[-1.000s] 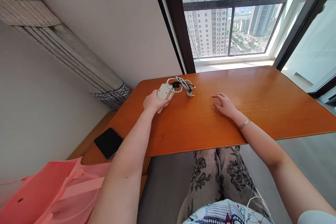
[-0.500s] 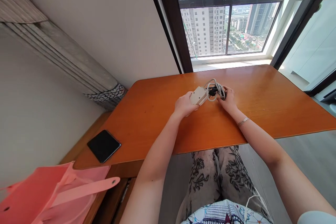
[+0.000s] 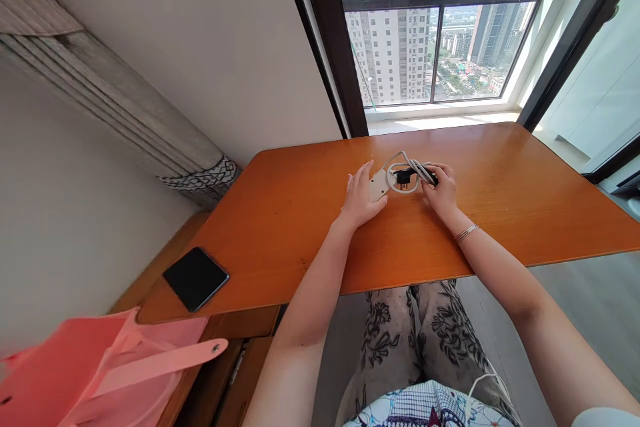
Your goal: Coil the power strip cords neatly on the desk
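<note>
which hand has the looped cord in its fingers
The right hand, wearing the bracelet, grips the cord; the left hand is spread at the power strip.

Smooth plastic forms an off-white, oblong power strip (image 3: 379, 187) and sheathes a coiled pale-grey cord (image 3: 420, 169), above an orange-brown wooden desk (image 3: 295, 213) with a soft varnished gloss.

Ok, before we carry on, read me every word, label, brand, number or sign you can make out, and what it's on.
No text can be read anywhere in this view.
White plastic power strip: partly covered by the left hand; any marking is too small to read.
Black plastic plug: too small to read.
Black flat rectangular device: dark face, no lettering visible.
Grey high-rise tower outside: no legible sign.
</note>
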Motion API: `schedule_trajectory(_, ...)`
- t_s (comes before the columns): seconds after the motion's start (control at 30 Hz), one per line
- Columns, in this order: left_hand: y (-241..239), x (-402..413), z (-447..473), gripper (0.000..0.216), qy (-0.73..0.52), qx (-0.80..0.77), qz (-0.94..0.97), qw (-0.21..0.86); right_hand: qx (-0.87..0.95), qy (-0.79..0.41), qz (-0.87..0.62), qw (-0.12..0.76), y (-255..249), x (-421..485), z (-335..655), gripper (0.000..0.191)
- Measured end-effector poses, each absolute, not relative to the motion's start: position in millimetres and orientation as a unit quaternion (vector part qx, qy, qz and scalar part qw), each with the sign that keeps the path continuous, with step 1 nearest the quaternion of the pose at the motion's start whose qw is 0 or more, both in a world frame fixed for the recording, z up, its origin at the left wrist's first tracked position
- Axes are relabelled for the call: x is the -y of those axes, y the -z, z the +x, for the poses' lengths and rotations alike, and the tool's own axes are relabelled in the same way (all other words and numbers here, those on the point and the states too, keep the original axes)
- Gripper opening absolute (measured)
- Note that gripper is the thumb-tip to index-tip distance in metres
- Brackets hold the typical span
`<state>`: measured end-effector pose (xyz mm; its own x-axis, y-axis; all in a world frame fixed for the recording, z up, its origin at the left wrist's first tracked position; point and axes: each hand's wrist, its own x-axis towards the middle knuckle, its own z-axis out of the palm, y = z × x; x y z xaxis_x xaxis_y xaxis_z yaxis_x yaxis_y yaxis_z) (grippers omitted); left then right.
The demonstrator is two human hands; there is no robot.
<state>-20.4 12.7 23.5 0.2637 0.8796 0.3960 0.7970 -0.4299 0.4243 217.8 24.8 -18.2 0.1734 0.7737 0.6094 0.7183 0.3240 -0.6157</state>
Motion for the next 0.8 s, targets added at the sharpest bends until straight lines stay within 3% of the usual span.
schedule_trajectory(0.13,-28,-13,3,0.065,-0.345,-0.439,0.829,0.032,0.673,0.048,-0.516,0.528,21,-24,217,0.027)
schedule_trajectory(0.43,-24,-6,27,0.036,-0.345,-0.425,0.835,-0.055,0.760,0.141,-0.446,0.451,11,-6,205,0.034)
schedule_trajectory(0.5,-24,-4,22,0.032,-0.356,-0.434,0.826,-0.054,0.753,0.143,-0.440,0.468,11,-5,203,0.039)
schedule_trajectory(0.67,-23,-2,16,0.029,-0.371,-0.449,0.812,-0.035,0.700,0.114,-0.466,0.529,14,-7,203,0.072)
schedule_trajectory(0.8,-22,-2,16,0.030,-0.396,-0.453,0.798,-0.030,0.634,0.027,-0.465,0.618,24,-14,201,0.074)
